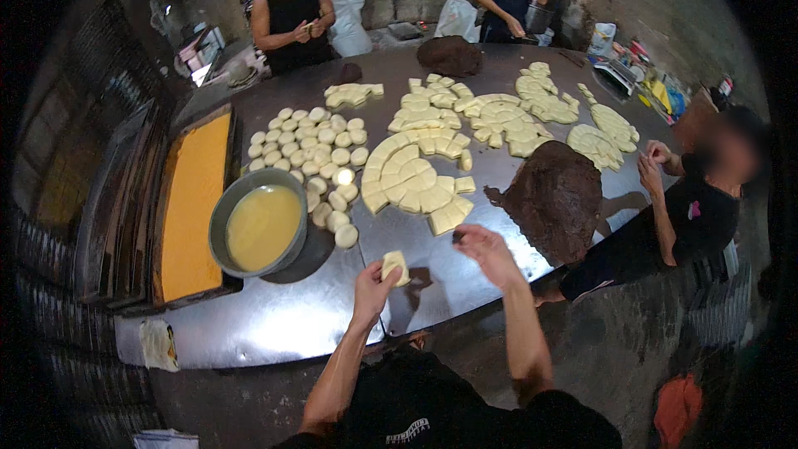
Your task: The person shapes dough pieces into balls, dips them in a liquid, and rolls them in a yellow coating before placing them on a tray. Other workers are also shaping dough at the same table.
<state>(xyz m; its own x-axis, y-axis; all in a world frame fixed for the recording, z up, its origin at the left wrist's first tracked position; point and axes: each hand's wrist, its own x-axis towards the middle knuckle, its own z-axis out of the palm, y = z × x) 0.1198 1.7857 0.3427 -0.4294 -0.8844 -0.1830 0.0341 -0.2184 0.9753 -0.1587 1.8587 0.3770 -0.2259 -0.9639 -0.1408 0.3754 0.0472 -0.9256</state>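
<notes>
Between the fingers and thumb of my left hand is a flattened piece of pale dough, held above the table's near edge. My right hand pinches a small lump of dark brown filling at its fingertips. Just beyond my hands lies a round slab of dough cut into pieces, with a gap on its right side. A large mass of dark brown filling rests to the right. Left of the slab, several round dough balls sit close together.
A grey bowl of yellowish liquid stands on the metal table, beside a tray with an orange-yellow surface. More cut dough and another brown mass lie farther back. Three people stand around the table, one close at right.
</notes>
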